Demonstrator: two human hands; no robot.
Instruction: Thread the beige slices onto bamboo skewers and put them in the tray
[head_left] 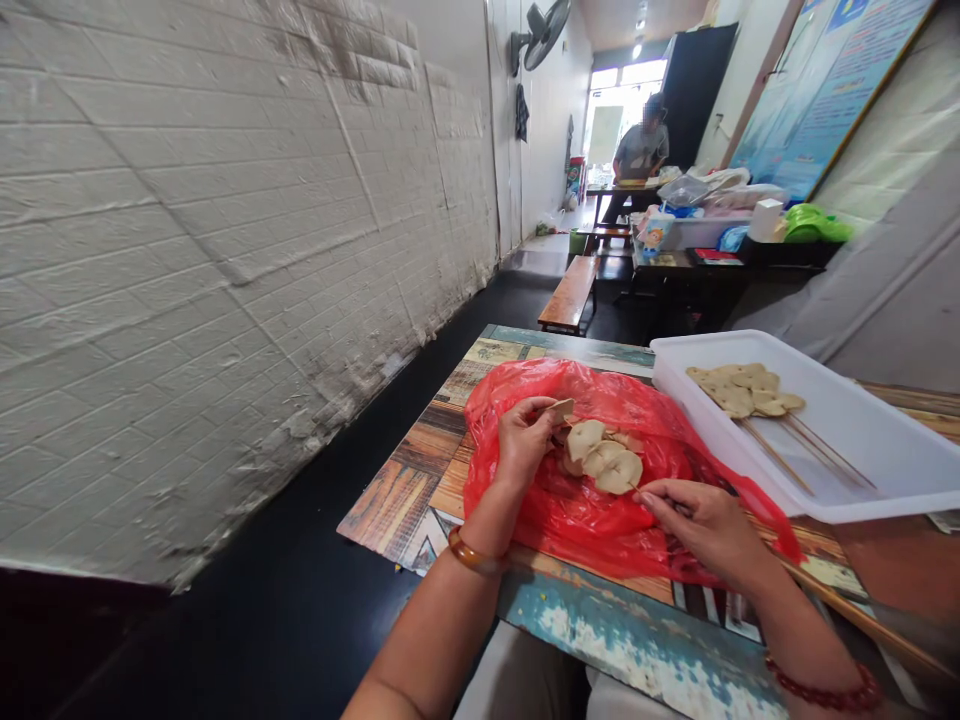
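Note:
My left hand (pixel 523 440) pinches a thin beige slice (pixel 562 408) between thumb and fingers, above an open red plastic bag (pixel 517 385). In my right hand (pixel 701 522), the fingertips close on the lower end of a thin wooden skewer (pixel 636 490). Several round beige slices (pixel 619 473) appear threaded on that skewer, overlapping one another. More loose slices lie in the bag behind them, partly covered by my left hand and the threaded slices. Most of the skewer is hidden by the slices and my right fingers.
To the right stands a white plastic tub (pixel 911 440) holding several loaded skewers (pixel 739 388). Long wooden sticks (pixel 862 603) lie under my right forearm on the patterned table (pixel 405 490). Beyond are a bench (pixel 570 292), a cluttered table and a person (pixel 641 145). A white wall runs along the left.

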